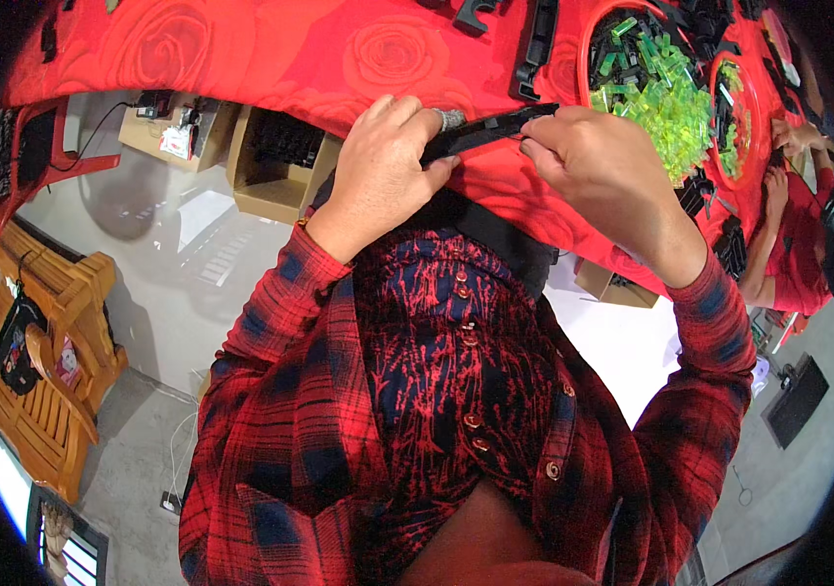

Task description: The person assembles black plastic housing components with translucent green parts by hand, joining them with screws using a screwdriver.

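A long, narrow black plastic part point(483, 133) is held between my two hands at the near edge of a table with a red rose-patterned cloth point(397, 54). My left hand point(378, 171) is closed around its left end, thumb underneath; a grey band shows on one finger. At its right end, my right hand point(612, 176) pinches with thumb and index finger. Any small piece in that pinch is too hidden to make out. Close beyond my right hand is a round red tray point(585, 61) heaped with small translucent yellow-green pieces point(656, 112) and black ones.
Another long black part point(534, 49) lies on the cloth beyond my hands. A second red tray point(741, 176) stands farther right, near a co-worker's arm point(778, 210). Below the table are cardboard boxes point(266, 200), one holding black parts. Wooden furniture point(51, 391) stands at left.
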A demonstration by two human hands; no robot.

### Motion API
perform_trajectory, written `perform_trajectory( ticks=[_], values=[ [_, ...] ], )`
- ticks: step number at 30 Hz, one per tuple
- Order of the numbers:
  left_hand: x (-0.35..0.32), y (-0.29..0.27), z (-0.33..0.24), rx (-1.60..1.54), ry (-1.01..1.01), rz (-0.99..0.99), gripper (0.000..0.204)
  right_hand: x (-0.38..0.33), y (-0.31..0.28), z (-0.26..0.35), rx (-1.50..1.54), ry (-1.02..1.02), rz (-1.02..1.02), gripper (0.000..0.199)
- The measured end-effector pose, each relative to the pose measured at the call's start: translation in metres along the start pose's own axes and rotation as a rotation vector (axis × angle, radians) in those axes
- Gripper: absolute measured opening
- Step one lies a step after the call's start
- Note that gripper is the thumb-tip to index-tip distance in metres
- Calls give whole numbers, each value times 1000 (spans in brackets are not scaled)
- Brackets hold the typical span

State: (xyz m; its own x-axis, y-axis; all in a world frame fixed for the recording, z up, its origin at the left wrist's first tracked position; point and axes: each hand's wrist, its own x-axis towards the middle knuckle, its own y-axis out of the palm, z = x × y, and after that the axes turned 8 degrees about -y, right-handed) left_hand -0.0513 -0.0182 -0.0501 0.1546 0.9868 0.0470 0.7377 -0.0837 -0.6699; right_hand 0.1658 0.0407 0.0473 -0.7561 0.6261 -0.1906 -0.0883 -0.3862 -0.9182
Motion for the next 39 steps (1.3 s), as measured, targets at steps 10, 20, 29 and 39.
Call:
perform_trajectory(
  ticks=[10,20,29,39],
  values=[
    [-1,-1,1,15,10,17,28,2,4,2,-65,-97,65,14],
    [2,0,4,29,34,17,28,5,5,5,-65,-162,-1,6],
    [-1,0,5,34,31,24,28,6,12,3,39,-44,-41,14],
    [0,1,8,-17,68,32,29,-1,13,15,-28,-90,-10,12]
  ],
)
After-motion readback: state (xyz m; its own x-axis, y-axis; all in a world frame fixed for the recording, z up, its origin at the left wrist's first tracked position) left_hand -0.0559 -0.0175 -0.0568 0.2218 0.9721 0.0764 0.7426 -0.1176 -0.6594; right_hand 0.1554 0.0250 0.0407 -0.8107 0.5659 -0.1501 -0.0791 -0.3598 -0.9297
